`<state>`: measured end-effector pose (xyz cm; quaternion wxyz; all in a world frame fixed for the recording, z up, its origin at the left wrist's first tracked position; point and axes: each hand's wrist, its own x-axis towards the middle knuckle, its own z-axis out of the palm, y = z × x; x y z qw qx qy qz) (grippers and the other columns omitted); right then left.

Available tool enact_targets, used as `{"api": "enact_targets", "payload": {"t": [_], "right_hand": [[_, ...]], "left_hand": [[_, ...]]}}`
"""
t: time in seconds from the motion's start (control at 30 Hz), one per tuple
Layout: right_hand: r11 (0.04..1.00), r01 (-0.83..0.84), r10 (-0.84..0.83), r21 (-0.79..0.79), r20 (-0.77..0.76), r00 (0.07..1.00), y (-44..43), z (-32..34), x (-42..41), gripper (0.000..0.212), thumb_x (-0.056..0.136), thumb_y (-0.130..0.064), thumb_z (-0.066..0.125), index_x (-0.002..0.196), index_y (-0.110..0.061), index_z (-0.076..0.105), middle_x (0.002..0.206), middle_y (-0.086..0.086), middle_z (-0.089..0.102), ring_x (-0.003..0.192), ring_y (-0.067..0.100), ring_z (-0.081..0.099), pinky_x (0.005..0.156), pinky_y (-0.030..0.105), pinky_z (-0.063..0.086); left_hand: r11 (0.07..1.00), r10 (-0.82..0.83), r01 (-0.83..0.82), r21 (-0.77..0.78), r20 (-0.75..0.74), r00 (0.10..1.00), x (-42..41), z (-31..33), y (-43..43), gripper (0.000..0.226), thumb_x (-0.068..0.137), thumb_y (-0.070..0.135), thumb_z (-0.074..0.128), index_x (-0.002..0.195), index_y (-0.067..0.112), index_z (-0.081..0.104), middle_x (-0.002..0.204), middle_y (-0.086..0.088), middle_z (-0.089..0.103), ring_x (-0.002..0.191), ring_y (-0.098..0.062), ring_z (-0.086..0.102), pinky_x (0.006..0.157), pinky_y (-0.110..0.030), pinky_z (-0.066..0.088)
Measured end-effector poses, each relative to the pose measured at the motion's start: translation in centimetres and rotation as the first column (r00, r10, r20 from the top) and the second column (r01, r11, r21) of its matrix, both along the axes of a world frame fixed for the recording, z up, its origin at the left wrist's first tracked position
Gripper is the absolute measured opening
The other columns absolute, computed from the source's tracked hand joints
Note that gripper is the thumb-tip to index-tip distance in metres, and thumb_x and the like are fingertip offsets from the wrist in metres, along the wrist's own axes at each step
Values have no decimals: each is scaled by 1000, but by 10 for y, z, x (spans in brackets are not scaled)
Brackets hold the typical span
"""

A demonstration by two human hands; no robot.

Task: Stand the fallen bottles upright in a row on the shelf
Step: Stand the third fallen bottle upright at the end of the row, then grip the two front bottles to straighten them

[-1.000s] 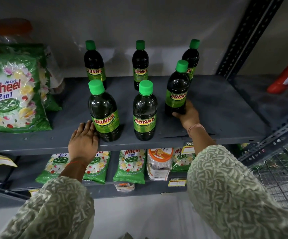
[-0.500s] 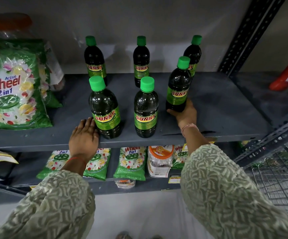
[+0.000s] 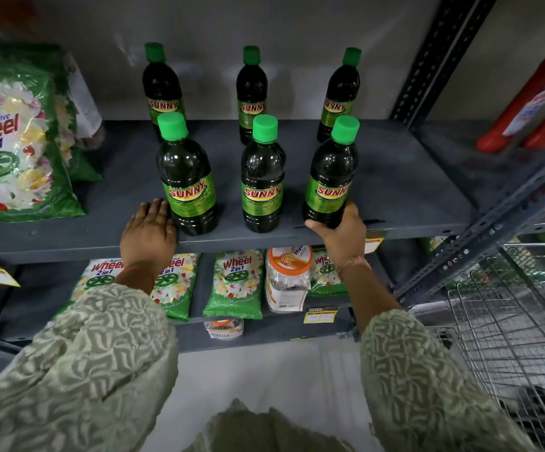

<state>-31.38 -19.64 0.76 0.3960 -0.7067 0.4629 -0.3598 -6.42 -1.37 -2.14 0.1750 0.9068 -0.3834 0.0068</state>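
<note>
While 6 dark, round-shouldered plastic bottles with bright green screw caps all stand upright on the grey metal shelf [image 3: 395, 177], the task looks close to finished. 3 stand in a back row near the wall: back left bottle [image 3: 161, 89], back middle bottle [image 3: 251, 93], back right bottle [image 3: 339, 96]. 3 more form a front row near the shelf's edge: front left bottle [image 3: 187, 177], front middle bottle [image 3: 263, 177], front right bottle [image 3: 329, 177]. No bottle lies on its side.

The right hand [image 3: 342, 236] wraps the base of the front right bottle, thumb across the front and fingers round the side, a hold on the bottle itself. The left hand [image 3: 148, 233] lies flat and spread on the shelf, its fingertips touching or just beside the base of the front left bottle, gripping nothing.

What remains, I judge, is a last nudge of spacing and letting go.

Each bottle is smooth, glossy, see-through plastic over dark liquid, with a slick green and yellow wrap label; the caps look matte. Beside them a crinkly green plastic detergent pouch [image 3: 16, 141] leans at the left, soft and shapeless against the rigid, dull-painted shelf.
</note>
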Motion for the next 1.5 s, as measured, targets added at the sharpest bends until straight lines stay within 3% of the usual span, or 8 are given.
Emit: {"api": "enact_targets", "payload": {"t": [0.17, 0.27, 0.47, 0.7, 1.13, 1.23, 1.33, 1.5], "right_hand": [[1000, -27, 27, -3, 0, 1000, 0, 0, -1, 72, 64, -17, 81, 124, -4, 42, 122, 13, 58, 109, 23, 54, 90, 27, 41], [1000, -18, 18, -7, 15, 1000, -2, -2, 0, 89, 60, -19, 84, 131, -4, 35, 129, 14, 53, 118, 25, 51, 99, 35, 43], [993, 11, -18, -119, -52, 998, -2, -10, 1, 70, 63, -21, 82, 120, -2, 45, 115, 19, 59, 110, 33, 52, 89, 31, 40], [989, 58, -68, -133, -69, 995, -18, -13, -19, 67, 61, -21, 82, 114, 3, 49, 109, 23, 59, 107, 35, 49, 88, 39, 41], [998, 66, -67, -19, -63, 996, -46, -12, -54, 72, 60, -22, 83, 119, 0, 46, 115, 20, 57, 112, 35, 47, 90, 32, 38], [990, 142, -143, 11, 10, 990, -34, -9, -59, 100, 59, -35, 82, 138, -5, 28, 141, 19, 40, 132, 33, 30, 111, 48, 29], [946, 250, -232, -205, 108, 967, 12, -7, -52, 94, 66, -64, 61, 135, -7, 34, 142, 20, 35, 129, 21, 24, 109, 49, 28], [974, -213, 212, -83, -22, 977, 43, -3, 14, 91, 64, -38, 79, 137, -13, 31, 143, 14, 32, 131, 29, 33, 108, 47, 35]], "left_hand": [[873, 189, -242, -423, -163, 968, -20, 13, 12, 46, 91, 30, 32, 109, -5, 57, 111, -34, 60, 107, -44, 51, 93, -45, 38], [804, 89, -137, -579, -112, 990, -85, 13, 17, 50, 90, 43, 39, 89, -3, 59, 87, -27, 60, 87, -32, 49, 80, -41, 38], [865, -167, -75, -496, -426, 889, -142, 15, -44, 91, 71, 35, 72, 141, 8, 21, 144, -18, 35, 132, -32, 36, 110, -47, 35], [858, -8, -190, -478, -382, 924, -131, 19, -85, 63, 66, 18, 78, 118, -2, 48, 120, -23, 58, 111, -38, 45, 95, -42, 36], [855, -47, -182, -486, -421, 906, -144, 18, -96, 64, 66, 22, 78, 117, -1, 46, 115, -24, 55, 113, -37, 44, 93, -42, 40], [814, -74, -197, -546, -435, 898, -147, 20, -72, 66, 68, 24, 77, 122, 6, 45, 120, -20, 50, 110, -30, 47, 93, -33, 40], [709, 67, -263, -654, -309, 949, -143, 19, -33, 68, 68, 28, 75, 120, -1, 42, 119, -25, 47, 110, -35, 42, 90, -26, 32], [668, 162, -389, -634, -385, 908, -98, 22, -19, 102, 61, 27, 81, 139, 1, 20, 143, -23, 33, 135, -36, 29, 113, -47, 24]]}}
